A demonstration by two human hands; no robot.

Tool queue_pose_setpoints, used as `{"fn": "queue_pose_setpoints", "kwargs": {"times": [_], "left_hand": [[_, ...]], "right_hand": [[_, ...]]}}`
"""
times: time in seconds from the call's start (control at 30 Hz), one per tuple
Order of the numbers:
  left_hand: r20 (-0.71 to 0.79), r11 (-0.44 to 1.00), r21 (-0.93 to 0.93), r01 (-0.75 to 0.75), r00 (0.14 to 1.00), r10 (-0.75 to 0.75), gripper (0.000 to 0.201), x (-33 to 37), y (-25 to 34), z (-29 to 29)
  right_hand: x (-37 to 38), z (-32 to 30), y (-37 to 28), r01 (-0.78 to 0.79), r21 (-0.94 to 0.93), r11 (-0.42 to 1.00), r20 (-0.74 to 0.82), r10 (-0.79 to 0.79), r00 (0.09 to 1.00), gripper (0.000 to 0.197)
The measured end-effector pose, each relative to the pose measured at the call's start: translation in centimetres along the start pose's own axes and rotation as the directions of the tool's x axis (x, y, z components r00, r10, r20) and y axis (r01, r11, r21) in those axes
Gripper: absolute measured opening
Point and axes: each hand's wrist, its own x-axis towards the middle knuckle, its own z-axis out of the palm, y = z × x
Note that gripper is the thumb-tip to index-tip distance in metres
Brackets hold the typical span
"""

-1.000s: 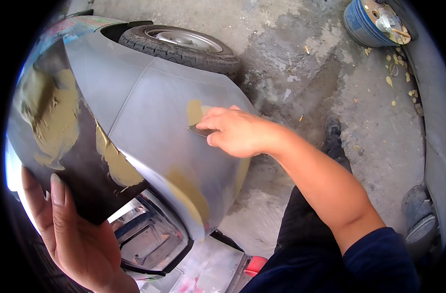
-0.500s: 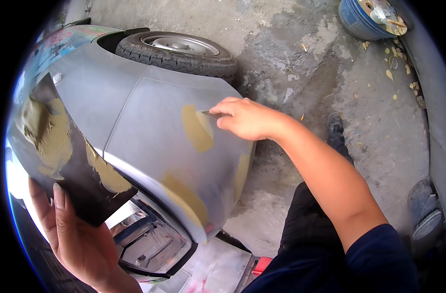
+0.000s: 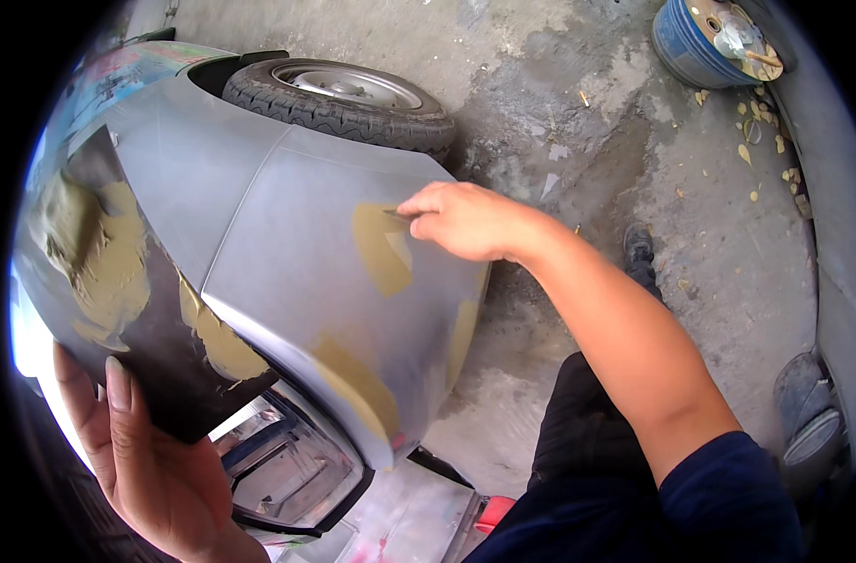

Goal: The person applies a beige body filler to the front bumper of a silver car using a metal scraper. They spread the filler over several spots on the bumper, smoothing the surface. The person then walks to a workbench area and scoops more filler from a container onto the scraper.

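My left hand (image 3: 160, 469) grips a dark flat board (image 3: 160, 375) by its lower edge. Greenish-yellow body filler (image 3: 113, 277) is smeared over that board, with a thick lump at its upper left. Out over the grey car panel (image 3: 287, 235), my right hand (image 3: 461, 220) pinches a thin putty knife (image 3: 401, 216). Its blade lies at the upper right of a yellow filler patch (image 3: 373, 249); most of the blade is hidden by the fingers. A second filler patch (image 3: 357, 385) runs along the panel's lower edge, and a third (image 3: 463, 342) lies on its right edge.
Beyond the panel sits a car wheel (image 3: 343, 98). A blue drum (image 3: 700, 47) with things on its lid stands at the far right, with yellowish scraps (image 3: 745, 155) on the concrete floor (image 3: 559, 75). A headlight (image 3: 292, 469) lies below the panel. My shoe (image 3: 639, 246) is on the floor.
My right hand and the putty knife have shifted slightly left, onto the upper part of the filler patch. The board in my left hand has moved slightly right and down.
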Motion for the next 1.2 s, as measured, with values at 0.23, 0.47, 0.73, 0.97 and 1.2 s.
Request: {"fn": "queue_pose_setpoints", "kwargs": {"times": [0.23,0.47,0.73,0.97,1.2], "left_hand": [[0.004,1.0,0.016,-0.025,1.0,0.025,0.049,0.3,-0.2,0.6],[0.001,1.0,-0.021,-0.021,1.0,0.021,0.049,0.0,0.3,-0.4],[0.065,0.999,-0.04,-0.008,0.998,0.01,0.05,0.4,-0.6,0.1],[0.07,1.0,0.007,0.001,0.998,-0.001,0.05,0.2,0.1,-0.1],[-0.005,0.999,0.038,-0.022,1.0,0.022,0.046,0.0,0.0,-0.9]], "right_hand": [[0.5,1.1,0.5,0.009,-0.014,1.0,-0.034,-0.009,0.999,0.043],[-3.6,5.1,1.5,0.088,0.009,0.996,0.015,-0.088,0.996,0.044],[-3.8,1.5,3.1,0.114,0.022,0.993,-0.048,-0.113,0.992,0.044],[0.7,-1.7,-0.8,-0.184,0.115,0.976,0.079,0.176,0.981,0.047],[-2.5,1.1,-0.8,-0.256,0.231,0.939,0.143,0.228,0.963,0.048]]}}
